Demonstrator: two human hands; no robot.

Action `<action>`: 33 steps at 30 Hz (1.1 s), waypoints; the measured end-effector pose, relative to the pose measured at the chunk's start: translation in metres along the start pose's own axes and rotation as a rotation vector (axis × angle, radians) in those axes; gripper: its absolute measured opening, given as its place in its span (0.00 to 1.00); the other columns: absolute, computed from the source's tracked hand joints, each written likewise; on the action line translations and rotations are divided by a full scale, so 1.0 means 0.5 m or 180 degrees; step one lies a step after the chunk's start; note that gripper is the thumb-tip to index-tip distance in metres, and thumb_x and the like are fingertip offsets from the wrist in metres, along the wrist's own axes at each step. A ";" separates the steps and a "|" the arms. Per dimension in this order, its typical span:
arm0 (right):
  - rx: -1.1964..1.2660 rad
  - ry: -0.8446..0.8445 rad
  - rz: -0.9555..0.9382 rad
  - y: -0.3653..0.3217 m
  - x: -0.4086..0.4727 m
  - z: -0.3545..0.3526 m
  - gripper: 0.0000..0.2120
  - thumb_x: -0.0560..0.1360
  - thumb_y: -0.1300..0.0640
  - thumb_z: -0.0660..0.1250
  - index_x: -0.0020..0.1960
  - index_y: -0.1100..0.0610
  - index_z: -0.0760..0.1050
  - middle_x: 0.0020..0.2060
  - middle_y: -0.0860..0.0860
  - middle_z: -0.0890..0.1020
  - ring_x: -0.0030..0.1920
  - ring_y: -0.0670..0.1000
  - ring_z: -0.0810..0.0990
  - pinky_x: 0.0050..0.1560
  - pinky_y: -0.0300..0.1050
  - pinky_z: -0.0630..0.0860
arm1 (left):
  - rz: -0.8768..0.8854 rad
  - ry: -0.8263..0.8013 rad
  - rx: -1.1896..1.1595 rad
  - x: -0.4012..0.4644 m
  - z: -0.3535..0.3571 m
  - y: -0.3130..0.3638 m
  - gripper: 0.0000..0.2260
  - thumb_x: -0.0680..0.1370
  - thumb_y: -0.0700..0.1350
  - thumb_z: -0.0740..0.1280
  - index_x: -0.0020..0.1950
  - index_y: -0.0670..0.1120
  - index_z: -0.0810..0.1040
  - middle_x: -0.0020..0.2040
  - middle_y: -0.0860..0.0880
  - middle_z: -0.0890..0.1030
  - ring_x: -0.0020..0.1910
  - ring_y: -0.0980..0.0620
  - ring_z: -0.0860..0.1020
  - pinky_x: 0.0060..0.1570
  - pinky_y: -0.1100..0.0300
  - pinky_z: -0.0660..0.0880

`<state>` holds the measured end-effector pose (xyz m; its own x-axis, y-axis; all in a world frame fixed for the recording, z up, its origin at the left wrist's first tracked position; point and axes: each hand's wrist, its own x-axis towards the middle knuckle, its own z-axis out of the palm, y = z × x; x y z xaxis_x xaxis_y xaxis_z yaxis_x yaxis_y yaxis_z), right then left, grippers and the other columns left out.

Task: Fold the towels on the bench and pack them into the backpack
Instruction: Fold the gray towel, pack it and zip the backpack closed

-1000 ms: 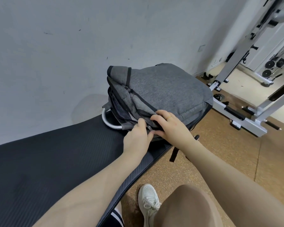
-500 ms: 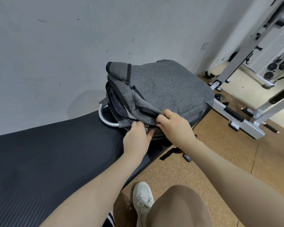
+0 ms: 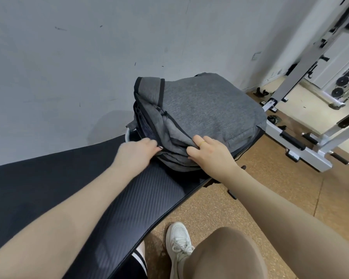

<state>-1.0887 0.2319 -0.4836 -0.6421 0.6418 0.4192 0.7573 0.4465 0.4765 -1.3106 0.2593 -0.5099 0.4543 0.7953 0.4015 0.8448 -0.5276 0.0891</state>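
A grey backpack [image 3: 208, 109] lies on its side at the far end of the black padded bench [image 3: 69, 190]. Its zipper seam runs along the near left edge, partly gaping at the top. My left hand [image 3: 135, 152] pinches the zipper at the seam's lower end, fingertips curled on it. My right hand [image 3: 210, 154] grips a fold of the grey fabric just right of the seam, a ring on one finger. No towel shows; what is inside the backpack is hidden.
A grey wall [image 3: 89, 57] stands right behind the bench. A white gym machine frame [image 3: 302, 150] sits on the cork-coloured floor at the right. My knee [image 3: 226, 256] and a white shoe [image 3: 178, 240] are below, beside the bench's edge.
My left hand has slid left along the zipper seam, away from my right hand, which keeps hold of the fabric. The two hands were touching before and are now apart.
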 end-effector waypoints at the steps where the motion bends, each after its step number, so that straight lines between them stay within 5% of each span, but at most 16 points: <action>1: 0.0008 -0.0122 0.0027 -0.001 -0.008 -0.006 0.14 0.64 0.56 0.75 0.37 0.55 0.70 0.38 0.54 0.76 0.29 0.54 0.73 0.25 0.41 0.66 | -0.0028 0.0023 0.0049 -0.005 0.001 -0.020 0.15 0.74 0.51 0.60 0.31 0.43 0.72 0.25 0.49 0.73 0.16 0.48 0.70 0.14 0.67 0.57; 3: 0.0087 -0.0300 0.0069 0.003 -0.020 -0.023 0.12 0.65 0.56 0.75 0.36 0.56 0.71 0.37 0.54 0.77 0.28 0.54 0.73 0.24 0.41 0.67 | 0.0020 -0.0087 0.0088 -0.009 -0.001 -0.033 0.13 0.71 0.48 0.69 0.31 0.43 0.72 0.24 0.49 0.73 0.16 0.49 0.69 0.21 0.71 0.46; 5: 0.0196 -0.0406 0.0146 0.016 -0.036 -0.044 0.09 0.70 0.54 0.66 0.36 0.56 0.70 0.37 0.55 0.76 0.28 0.55 0.74 0.25 0.43 0.69 | 0.0081 0.0086 0.0028 -0.002 -0.013 -0.020 0.13 0.72 0.50 0.66 0.32 0.43 0.72 0.25 0.49 0.74 0.17 0.50 0.70 0.25 0.70 0.43; 7: 0.0218 -0.0578 0.0407 0.024 -0.059 -0.072 0.06 0.70 0.53 0.62 0.38 0.56 0.70 0.42 0.56 0.78 0.32 0.57 0.77 0.31 0.46 0.74 | 0.0201 -0.0033 -0.0350 -0.017 -0.012 0.015 0.11 0.76 0.48 0.62 0.37 0.42 0.73 0.32 0.48 0.76 0.24 0.47 0.76 0.21 0.64 0.57; 9: 0.0036 -0.0696 0.0781 0.011 -0.066 -0.101 0.10 0.68 0.48 0.61 0.41 0.55 0.74 0.55 0.56 0.79 0.45 0.59 0.81 0.48 0.54 0.76 | 0.0123 -0.0372 -0.0674 -0.023 -0.015 0.048 0.08 0.80 0.44 0.57 0.49 0.41 0.73 0.43 0.47 0.75 0.40 0.44 0.78 0.33 0.54 0.68; 12: -0.0044 -0.0638 0.0843 -0.040 -0.030 -0.123 0.18 0.65 0.41 0.65 0.43 0.56 0.77 0.63 0.55 0.76 0.58 0.58 0.78 0.60 0.57 0.72 | -0.0138 -0.0496 -0.1165 -0.017 -0.030 0.072 0.11 0.82 0.45 0.52 0.55 0.42 0.70 0.51 0.46 0.75 0.48 0.46 0.76 0.41 0.55 0.67; 16: -0.0076 -0.0543 0.0761 -0.084 0.021 -0.095 0.20 0.62 0.46 0.75 0.43 0.58 0.73 0.60 0.55 0.79 0.56 0.59 0.80 0.54 0.53 0.75 | -0.0242 -0.0343 -0.0986 -0.013 -0.030 0.057 0.12 0.81 0.48 0.52 0.56 0.44 0.71 0.51 0.47 0.78 0.50 0.45 0.77 0.40 0.55 0.66; 20: -0.0155 -0.0201 0.0608 -0.092 0.036 -0.079 0.13 0.68 0.52 0.68 0.45 0.55 0.67 0.49 0.53 0.82 0.44 0.56 0.82 0.51 0.50 0.76 | -0.0415 -0.0251 -0.1336 -0.024 -0.027 0.050 0.12 0.81 0.48 0.53 0.56 0.45 0.72 0.49 0.46 0.80 0.49 0.44 0.77 0.41 0.53 0.68; 24: -0.0228 -0.0971 0.0721 -0.098 0.070 -0.076 0.27 0.52 0.40 0.78 0.42 0.55 0.76 0.45 0.52 0.81 0.34 0.54 0.79 0.36 0.46 0.75 | -0.0457 -0.0091 -0.1590 -0.036 -0.019 0.051 0.11 0.81 0.48 0.54 0.56 0.45 0.73 0.47 0.47 0.80 0.47 0.45 0.78 0.41 0.54 0.69; 27: -0.0034 -0.1388 0.0988 -0.104 0.086 -0.079 0.25 0.47 0.42 0.81 0.35 0.55 0.78 0.41 0.52 0.81 0.31 0.54 0.78 0.28 0.42 0.72 | -0.0517 -0.0157 -0.1479 -0.052 -0.014 0.044 0.12 0.81 0.49 0.54 0.55 0.45 0.74 0.46 0.48 0.80 0.45 0.46 0.78 0.40 0.54 0.70; 31: 0.0598 -0.1378 0.1015 -0.084 0.085 -0.083 0.12 0.73 0.50 0.68 0.49 0.58 0.76 0.54 0.54 0.74 0.49 0.57 0.76 0.36 0.44 0.67 | -0.0586 -0.0075 -0.1264 -0.055 -0.015 0.044 0.12 0.81 0.50 0.53 0.54 0.45 0.73 0.46 0.49 0.79 0.44 0.46 0.78 0.39 0.53 0.71; 33: 0.0949 -0.1214 0.1102 -0.072 0.074 -0.083 0.10 0.76 0.50 0.64 0.49 0.57 0.74 0.55 0.51 0.73 0.51 0.55 0.74 0.39 0.44 0.67 | -0.0864 0.0010 -0.1252 -0.044 -0.024 0.036 0.12 0.81 0.49 0.53 0.54 0.44 0.73 0.46 0.47 0.79 0.45 0.44 0.78 0.41 0.52 0.71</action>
<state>-1.1447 0.2138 -0.4531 -0.3056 0.9354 0.1781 0.9512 0.2916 0.1007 -1.3086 0.2289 -0.5061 0.2307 0.9193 0.3187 0.7614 -0.3745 0.5292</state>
